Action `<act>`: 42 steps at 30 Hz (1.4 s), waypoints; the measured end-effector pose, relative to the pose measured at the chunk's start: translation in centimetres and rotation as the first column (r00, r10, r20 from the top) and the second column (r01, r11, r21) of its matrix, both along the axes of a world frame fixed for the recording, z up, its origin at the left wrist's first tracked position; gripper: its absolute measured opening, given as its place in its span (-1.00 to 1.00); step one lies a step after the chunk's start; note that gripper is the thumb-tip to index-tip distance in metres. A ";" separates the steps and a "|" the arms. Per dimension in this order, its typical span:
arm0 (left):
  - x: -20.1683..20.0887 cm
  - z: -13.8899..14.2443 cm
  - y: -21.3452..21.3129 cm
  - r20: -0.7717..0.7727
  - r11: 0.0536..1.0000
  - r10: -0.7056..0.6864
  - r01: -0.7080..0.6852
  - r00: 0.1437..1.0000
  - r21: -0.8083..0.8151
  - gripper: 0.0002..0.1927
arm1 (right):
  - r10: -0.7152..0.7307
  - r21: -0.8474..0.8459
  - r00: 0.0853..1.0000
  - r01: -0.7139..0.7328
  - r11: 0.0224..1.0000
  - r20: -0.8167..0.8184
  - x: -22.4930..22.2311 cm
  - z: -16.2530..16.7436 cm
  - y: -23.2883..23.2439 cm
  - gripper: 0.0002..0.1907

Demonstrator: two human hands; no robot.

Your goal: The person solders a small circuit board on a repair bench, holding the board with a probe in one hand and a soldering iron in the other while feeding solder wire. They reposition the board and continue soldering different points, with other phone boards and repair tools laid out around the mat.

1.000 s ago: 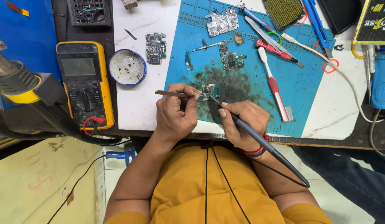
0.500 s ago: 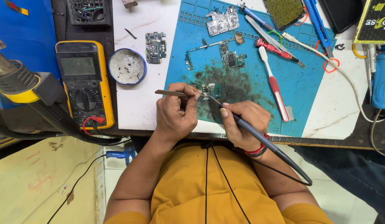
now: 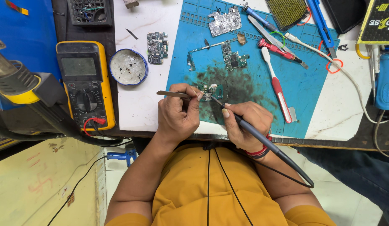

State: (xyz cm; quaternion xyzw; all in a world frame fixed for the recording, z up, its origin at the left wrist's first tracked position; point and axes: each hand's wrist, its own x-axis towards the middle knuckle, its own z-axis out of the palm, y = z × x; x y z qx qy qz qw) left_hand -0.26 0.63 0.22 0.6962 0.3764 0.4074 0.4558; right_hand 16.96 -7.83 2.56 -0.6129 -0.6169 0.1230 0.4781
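Almost nothing has shifted over the last second: my left hand [image 3: 177, 112] and right hand [image 3: 244, 125] sit where they were, low in the middle of the frame, so the work looks like it is holding steady on one spot. My left fingers stay pinched on thin tweezers [image 3: 173, 94]; my right fingers stay wrapped round the dark soldering iron [image 3: 261, 138], its tip reaching up-left. The small circuit board [image 3: 211, 90] lies just beyond both sets of fingertips, on the sooty patch of the blue mat [image 3: 303, 83]. Farther up lie other boards; the yellow multimeter [image 3: 83, 83] rests at the left of the bench.
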 end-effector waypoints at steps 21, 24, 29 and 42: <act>0.0 -0.1 -0.1 -0.004 1.000 0.006 -0.006 1.000 0.000 -0.83 | 0.006 0.004 1.000 -0.006 1.000 0.006 0.0 0.1 0.0 -0.88; 0.0 0.0 -0.1 -0.012 1.000 0.010 -0.010 1.000 -0.013 -0.83 | 0.008 0.005 1.000 -0.008 1.000 0.010 0.0 0.1 0.0 -0.88; 0.0 0.0 0.0 -0.010 1.000 0.006 -0.006 1.000 -0.008 -0.82 | 0.005 0.004 1.000 -0.005 1.000 0.009 0.0 0.1 0.0 -0.88; 0.0 0.0 0.0 -0.014 1.000 0.008 -0.008 1.000 -0.005 -0.82 | 0.001 0.002 1.000 -0.001 1.000 0.021 0.1 0.0 0.0 -0.89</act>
